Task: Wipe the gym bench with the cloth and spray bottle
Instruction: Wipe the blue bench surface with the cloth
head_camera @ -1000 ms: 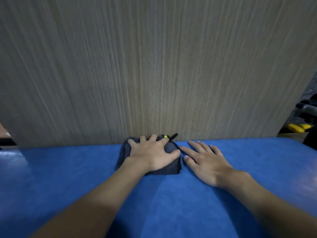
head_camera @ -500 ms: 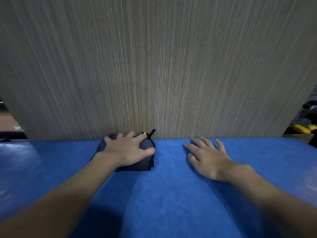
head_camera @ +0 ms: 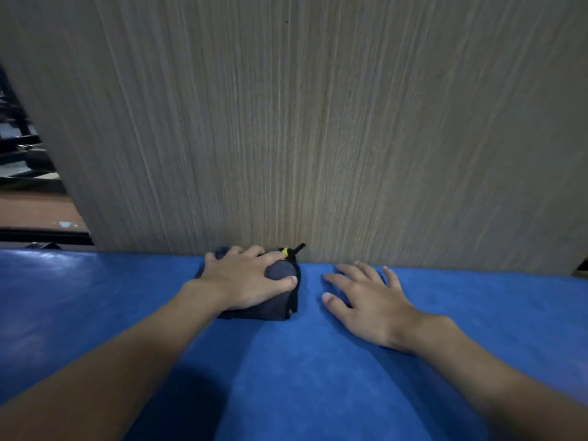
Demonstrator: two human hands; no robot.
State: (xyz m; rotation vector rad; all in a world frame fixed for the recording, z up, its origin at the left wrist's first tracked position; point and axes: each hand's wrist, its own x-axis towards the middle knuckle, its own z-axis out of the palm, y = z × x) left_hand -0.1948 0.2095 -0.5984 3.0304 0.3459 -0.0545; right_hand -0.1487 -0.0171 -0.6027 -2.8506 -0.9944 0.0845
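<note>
Head view: one dark cloth [head_camera: 280, 305] under the flat left hand [head_camera: 246, 280], right hand [head_camera: 369, 300] flat on one blue bench [head_camera: 302, 377].

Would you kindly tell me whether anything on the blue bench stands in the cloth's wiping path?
Only the right hand, resting flat on the bench just right of the cloth, apart from it. Leftward and toward the person nothing visible blocks it; the wood-grain panel bounds the far edge.
</note>
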